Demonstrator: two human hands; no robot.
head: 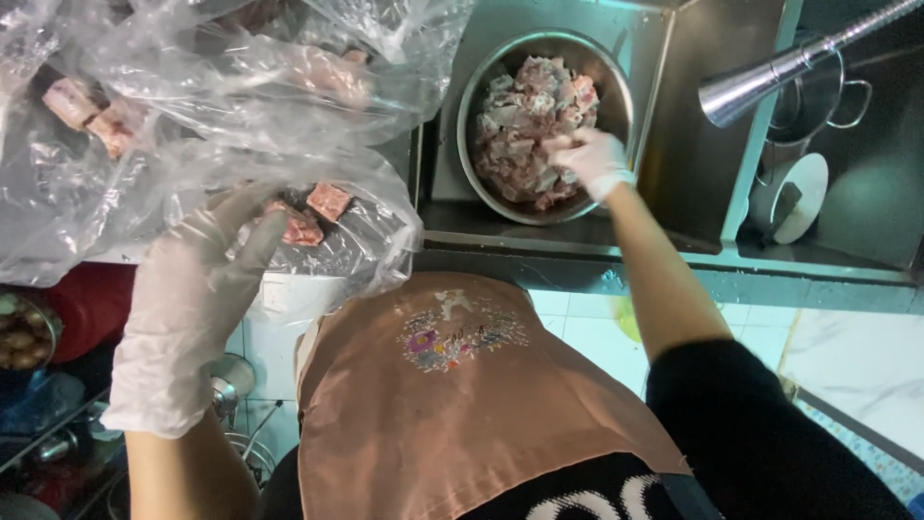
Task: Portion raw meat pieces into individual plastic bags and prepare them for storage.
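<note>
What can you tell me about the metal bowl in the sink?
The bowl is round, shiny metal, probably steel, sitting upright in the sink. It is heaped nearly full with raw pink and grey meat chunks. The gloved right hand rests on the meat near the front rim. A tap spout hangs off to one side.

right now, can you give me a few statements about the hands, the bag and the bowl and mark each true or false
1. Both hands wear thin pale gloves. True: left hand, right hand.
2. The right hand is in the metal bowl on the cut meat. True.
3. The left hand grips a knife. False: it holds up the clear plastic bag.
4. The bag is empty. False: some meat pieces remain in it.
5. The bowl sits inside the steel sink. True.
</note>
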